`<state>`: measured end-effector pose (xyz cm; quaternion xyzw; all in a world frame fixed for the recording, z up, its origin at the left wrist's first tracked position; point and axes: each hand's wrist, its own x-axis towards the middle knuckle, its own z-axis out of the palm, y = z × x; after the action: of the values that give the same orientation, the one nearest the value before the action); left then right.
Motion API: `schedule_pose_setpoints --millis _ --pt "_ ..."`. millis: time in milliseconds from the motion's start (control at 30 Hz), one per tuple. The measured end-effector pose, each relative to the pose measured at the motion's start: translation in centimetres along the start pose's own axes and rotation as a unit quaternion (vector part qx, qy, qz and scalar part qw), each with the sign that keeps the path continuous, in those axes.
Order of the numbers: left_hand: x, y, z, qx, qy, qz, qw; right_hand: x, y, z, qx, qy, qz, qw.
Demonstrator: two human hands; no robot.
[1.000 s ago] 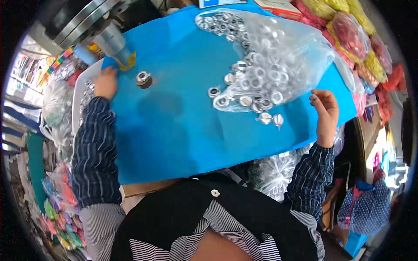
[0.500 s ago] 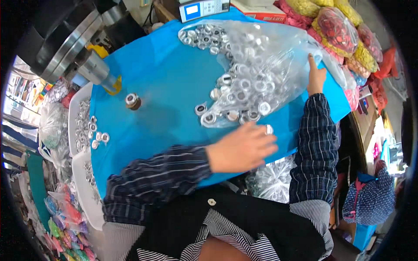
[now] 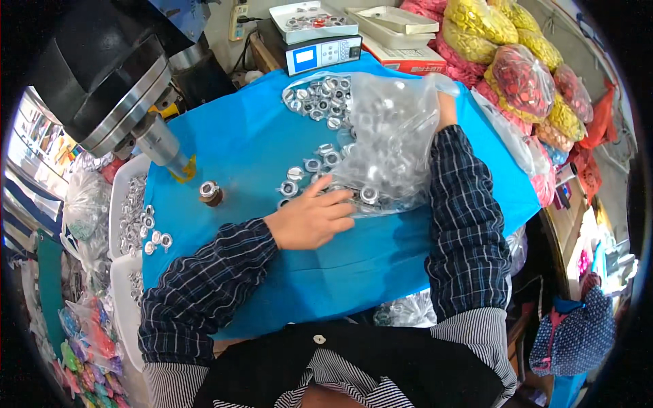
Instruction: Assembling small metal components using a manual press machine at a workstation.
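A clear plastic bag [image 3: 398, 122] lies on the blue-covered table [image 3: 272, 163], with many small round silver-and-clear parts in and around it. My right hand [image 3: 447, 110] grips the bag's far right corner; its fingers are partly hidden by the plastic. At the bag's near left corner, my left hand [image 3: 314, 216] rests palm down with fingers spread, close to loose round parts [image 3: 294, 174] and touching the bag's edge. Farther left, one silver part [image 3: 209, 188] sits on a small brown post under the metal head [image 3: 160, 141] of a machine.
White bins [image 3: 128, 173] of similar parts stand along the table's left edge, with several loose pieces beside them. At the back are a control box [image 3: 323, 56] with a screen and a tray [image 3: 313, 23] on top. Bags of yellow and red pieces [image 3: 524, 78] are piled back right.
My right hand has moved left, bringing the bag's right end with it, so the bag is more bunched. My left hand has moved left to the bag's near left corner.
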<state>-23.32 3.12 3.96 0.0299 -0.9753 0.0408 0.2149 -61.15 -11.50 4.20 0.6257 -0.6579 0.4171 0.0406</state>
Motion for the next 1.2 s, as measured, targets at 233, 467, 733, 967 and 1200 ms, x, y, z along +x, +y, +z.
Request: schedule_pose_setpoints --millis 233,467,733,967,1200 --pt "-3.9 -2.4 -4.7 -0.103 0.002 -0.131 0.986 -3.6 -15.2 0.0 0.185 -0.156 -0.141 0.960" --pt "3.0 -5.1 -4.7 -0.218 0.237 -0.343 0.882 -15.0 -26.0 -2.3 0.220 -0.532 -0.283 0.767" --pt "5.3 -6.1 -3.6 -0.176 0.183 -0.341 0.905 -17.0 -26.5 -7.2 0.204 -0.517 -0.322 0.766" --pt "-0.1 -3.1 -10.0 -0.481 0.405 -0.455 0.631 -11.3 -25.8 -8.4 0.204 -0.159 -0.216 0.942" --pt "-0.5 0.1 -10.1 -0.428 0.398 -0.351 0.732 -4.6 -23.9 -3.7 0.153 -0.174 -0.287 0.929"
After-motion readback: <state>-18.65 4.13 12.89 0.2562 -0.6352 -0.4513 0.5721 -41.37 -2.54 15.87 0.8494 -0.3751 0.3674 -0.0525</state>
